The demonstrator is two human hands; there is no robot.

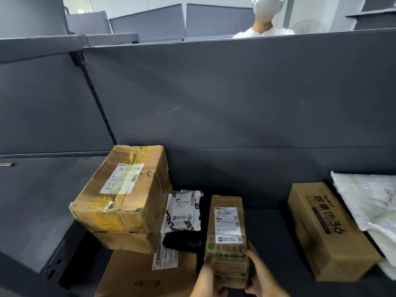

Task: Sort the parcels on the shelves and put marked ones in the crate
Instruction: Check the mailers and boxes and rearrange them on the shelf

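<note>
A narrow brown parcel (227,230) with a white label lies lengthwise on the dark shelf (270,228). My left hand (211,275) grips its near left corner and my right hand (255,269) grips its near right side. To its left lies a black-and-white mailer bag (184,213). A large taped carton (122,198) is stacked on a flat brown box (137,275) at the left. On the right stands a long printed carton (327,230), with white plastic bags (372,206) beside it. No crate is in view.
A tall grey back panel (214,93) closes the shelf behind the parcels. A slotted upright (96,99) divides it from the shelf bay at the left. A person in white (265,28) stands behind the panel at the top.
</note>
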